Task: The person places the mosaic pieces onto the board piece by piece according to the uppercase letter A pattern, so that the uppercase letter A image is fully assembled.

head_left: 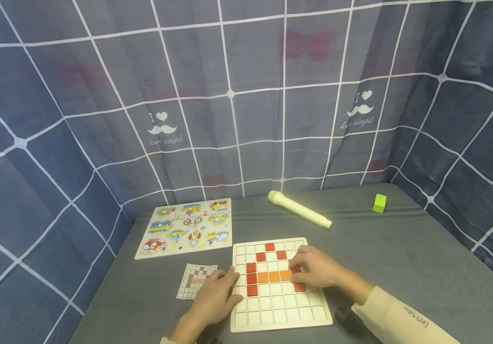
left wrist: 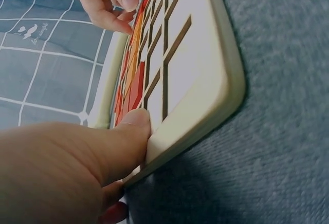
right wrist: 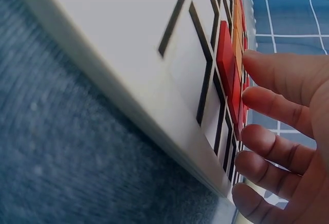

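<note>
A pale wooden grid board [head_left: 282,317] lies on the dark tabletop, with several red tiles [head_left: 252,290] and several orange tiles [head_left: 274,276] set in its cells. My left hand [head_left: 215,295] rests at the board's left edge; its thumb [left wrist: 134,121] lies on the border. Over the board's right side is my right hand [head_left: 319,268], fingertips at the red tiles [right wrist: 225,59] in that column, partly covering them. Thumb and index finger stand apart there, and no tile shows lifted between them. Beside the left hand lies a patterned grid card [head_left: 186,282], partly hidden by it.
Behind the card sits a vehicle picture puzzle board [head_left: 203,229]. A cream microphone-shaped stick [head_left: 300,209] lies beyond the grid board, and a green cube [head_left: 380,203] stands at the far right. Checked curtains [head_left: 255,119] enclose the back and sides. A dark object [head_left: 349,319] is near the right forearm.
</note>
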Available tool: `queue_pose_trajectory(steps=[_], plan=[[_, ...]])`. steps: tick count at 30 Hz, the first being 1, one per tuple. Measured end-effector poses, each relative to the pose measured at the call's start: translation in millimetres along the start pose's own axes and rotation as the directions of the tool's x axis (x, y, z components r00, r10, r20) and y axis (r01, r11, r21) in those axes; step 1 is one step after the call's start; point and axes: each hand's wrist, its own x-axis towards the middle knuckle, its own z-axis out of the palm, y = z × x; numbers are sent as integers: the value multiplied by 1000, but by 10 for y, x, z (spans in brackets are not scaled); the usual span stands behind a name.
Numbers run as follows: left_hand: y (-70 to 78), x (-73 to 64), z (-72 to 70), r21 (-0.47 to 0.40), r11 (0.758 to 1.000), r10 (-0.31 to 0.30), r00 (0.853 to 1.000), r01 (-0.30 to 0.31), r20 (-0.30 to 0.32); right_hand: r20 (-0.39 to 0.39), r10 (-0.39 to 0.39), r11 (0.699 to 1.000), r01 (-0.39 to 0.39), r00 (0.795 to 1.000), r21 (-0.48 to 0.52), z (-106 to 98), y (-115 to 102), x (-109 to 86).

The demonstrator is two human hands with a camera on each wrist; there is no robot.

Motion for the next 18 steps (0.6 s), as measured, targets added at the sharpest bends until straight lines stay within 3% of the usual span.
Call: queue_pose_trajectory(steps=[11,18], plan=[[75,23,47,1,1000,-20,996,20,-85,-9,10,1000,-10,1000,10,-29,28,-11],[102,27,57,7,1000,-29,994,30,-106,-5,14,1000,-14,1000,19,-40,43,-13]])
